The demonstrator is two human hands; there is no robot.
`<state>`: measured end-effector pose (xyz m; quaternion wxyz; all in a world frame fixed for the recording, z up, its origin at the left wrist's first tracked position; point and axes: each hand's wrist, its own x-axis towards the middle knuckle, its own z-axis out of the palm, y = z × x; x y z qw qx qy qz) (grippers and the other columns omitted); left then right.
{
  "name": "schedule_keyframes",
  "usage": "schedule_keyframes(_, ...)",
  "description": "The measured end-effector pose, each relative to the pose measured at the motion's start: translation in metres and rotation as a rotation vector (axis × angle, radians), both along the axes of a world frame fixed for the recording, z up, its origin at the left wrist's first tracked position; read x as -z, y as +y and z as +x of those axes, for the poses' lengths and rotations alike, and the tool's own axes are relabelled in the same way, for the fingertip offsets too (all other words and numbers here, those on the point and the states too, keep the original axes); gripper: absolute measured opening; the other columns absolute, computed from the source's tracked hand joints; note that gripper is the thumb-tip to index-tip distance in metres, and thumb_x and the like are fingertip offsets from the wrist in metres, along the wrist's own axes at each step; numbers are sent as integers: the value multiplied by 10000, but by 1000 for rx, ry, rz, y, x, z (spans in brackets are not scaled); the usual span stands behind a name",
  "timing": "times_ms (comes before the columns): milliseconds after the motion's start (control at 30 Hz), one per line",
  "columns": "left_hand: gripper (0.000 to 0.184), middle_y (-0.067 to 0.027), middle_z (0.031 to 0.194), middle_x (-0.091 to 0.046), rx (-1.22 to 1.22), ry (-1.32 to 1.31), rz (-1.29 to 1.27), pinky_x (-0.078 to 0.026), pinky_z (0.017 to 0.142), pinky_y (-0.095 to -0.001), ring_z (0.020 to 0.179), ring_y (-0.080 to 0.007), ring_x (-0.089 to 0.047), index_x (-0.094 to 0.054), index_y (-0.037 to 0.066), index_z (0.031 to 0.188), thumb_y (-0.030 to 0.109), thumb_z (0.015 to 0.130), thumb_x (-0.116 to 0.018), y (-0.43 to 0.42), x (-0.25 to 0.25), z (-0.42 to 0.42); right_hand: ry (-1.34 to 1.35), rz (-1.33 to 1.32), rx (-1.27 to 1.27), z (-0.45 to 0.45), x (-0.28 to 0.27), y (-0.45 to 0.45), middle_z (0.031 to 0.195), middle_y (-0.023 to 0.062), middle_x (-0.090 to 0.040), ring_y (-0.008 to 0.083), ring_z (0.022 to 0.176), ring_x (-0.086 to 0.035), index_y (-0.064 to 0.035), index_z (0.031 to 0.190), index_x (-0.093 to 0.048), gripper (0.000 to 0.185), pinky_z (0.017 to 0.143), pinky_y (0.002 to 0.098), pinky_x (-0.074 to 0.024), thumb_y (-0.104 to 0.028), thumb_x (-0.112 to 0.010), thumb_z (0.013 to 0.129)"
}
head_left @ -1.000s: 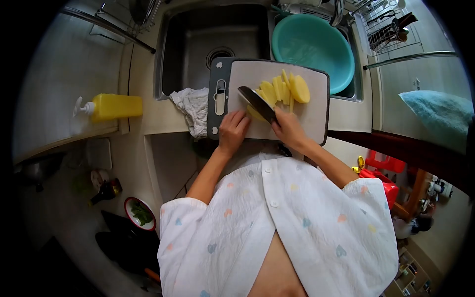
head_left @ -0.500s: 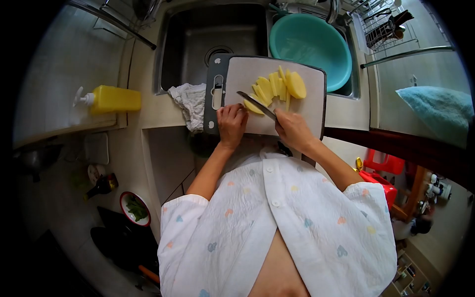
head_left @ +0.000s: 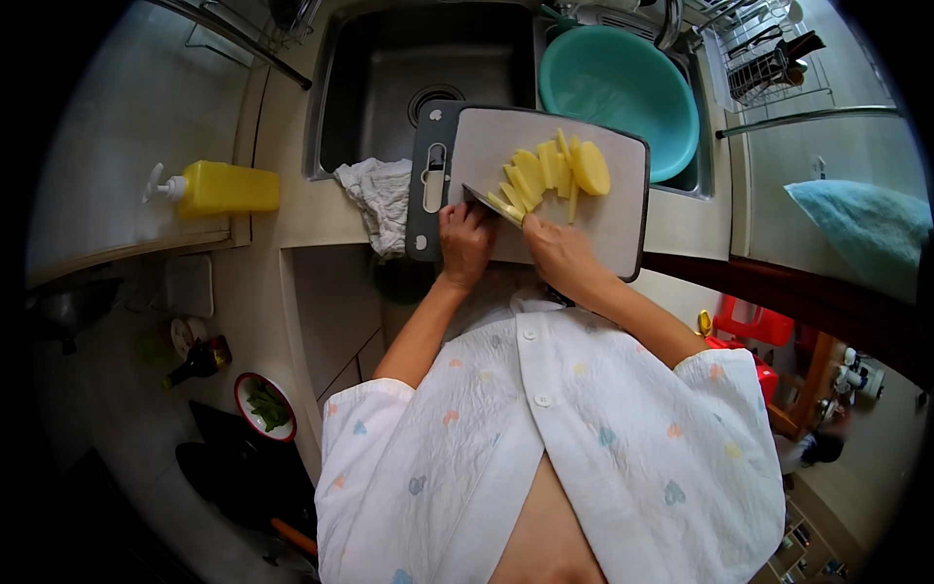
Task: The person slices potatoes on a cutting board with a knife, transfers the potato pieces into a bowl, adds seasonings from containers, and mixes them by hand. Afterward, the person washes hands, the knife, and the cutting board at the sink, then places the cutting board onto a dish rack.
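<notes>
My right hand (head_left: 562, 255) is wrapped round the handle of a kitchen knife (head_left: 480, 198), whose blade points up and left across the cutting board (head_left: 611, 234). Close beside the blade, my left hand (head_left: 467, 239) rests at the board's near-left part with its fingers curled; what lies under them is hidden. Yellow potato sticks (head_left: 528, 173), several of them, fan out beyond the knife, and one thin strip lies right along the blade. To their right sits a larger cut potato piece (head_left: 591, 169) with a flat pale face.
The board bridges the counter edge and the steel sink (head_left: 375, 107). A turquoise basin (head_left: 623, 78) fills the right bowl. A crumpled white cloth (head_left: 381, 200) lies left of the board, and a yellow pump bottle (head_left: 229, 187) farther left. A bowl of greens (head_left: 266, 406) stands lower left.
The knife and my right hand have shifted slightly left and toward me, nearer my left fingers. The potato slice by the blade now shows as narrower strips. The whole view has moved a little.
</notes>
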<state>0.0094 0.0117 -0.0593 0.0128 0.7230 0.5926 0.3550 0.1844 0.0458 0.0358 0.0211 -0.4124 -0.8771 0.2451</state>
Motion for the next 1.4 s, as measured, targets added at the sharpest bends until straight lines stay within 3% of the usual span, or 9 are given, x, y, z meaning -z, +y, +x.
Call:
schedule_keyframes(200,160,-36,910,-636,-8,-16,-32,-392,849,-421,916,-248,-567,-658,98,863,111,710,-705,0,-6,6,173,36,121,-7,29,3,784,226,-591,439,719,-568,7,942,-430,186,638,513,-447,-5,-541,793)
schedule_keyframes(467,182,-43,900,-609,-33,-31,-29,-384,845,-435,906,-249,-552,-627,80,919,159,768,-693,25,0,11,481,126,257,34,-19,12,696,237,-544,439,693,-558,13,897,-488,119,602,484,-433,8,-550,796)
schedule_keyframes(533,349,-60,989,-595,-103,-63,-153,-364,869,-426,976,-267,-534,-628,82,1007,229,720,-763,30,-6,9,388,45,382,52,-25,12,728,247,-563,440,727,-569,11,900,-495,119,638,493,-440,11,-548,794)
schedule_keyframes(733,683,-81,1134,-473,-130,-37,-371,-334,872,-432,1094,-266,-439,-592,101,1152,365,579,-852,51,-29,24,434,112,401,75,-15,7,607,209,-513,388,556,-547,21,843,-489,67,510,404,-407,20,-551,819)
schedule_keyframes(867,669,-78,1105,-462,-125,4,-426,-328,867,-430,1071,-269,-437,-585,105,1121,365,569,-857,57,-34,20,400,8,425,77,-16,3,676,243,-547,439,657,-550,29,859,-493,84,592,482,-419,18,-545,794)
schedule_keyframes(1100,546,-60,1038,-496,-88,-8,-538,-316,867,-414,1033,-259,-466,-580,115,983,346,572,-855,52,-32,15,435,12,385,72,-11,3,668,242,-545,439,649,-548,19,856,-486,94,584,482,-415,20,-549,787)
schedule_keyframes(1167,537,-58,1023,-514,-64,-24,-548,-315,864,-412,1007,-254,-485,-579,114,982,339,578,-851,53,-31,12,448,55,372,71,-10,3,638,215,-525,403,591,-541,25,843,-501,74,536,417,-405,2,-564,812)
schedule_keyframes(1333,416,-72,1002,-561,168,-232,-612,-417,822,-397,942,-267,-546,-585,77,933,206,619,-825,59,-30,-5,448,53,380,73,-11,1,630,216,-519,403,589,-539,25,846,-501,69,538,420,-404,8,-559,814)
schedule_keyframes(1400,390,-77,1001,-562,218,-91,-502,-441,808,-395,939,-280,-552,-587,67,929,165,628,-814,53,-38,-13,462,55,399,75,-15,0,625,216,-515,402,589,-538,25,847,-500,67,541,421,-404,11,-556,814)
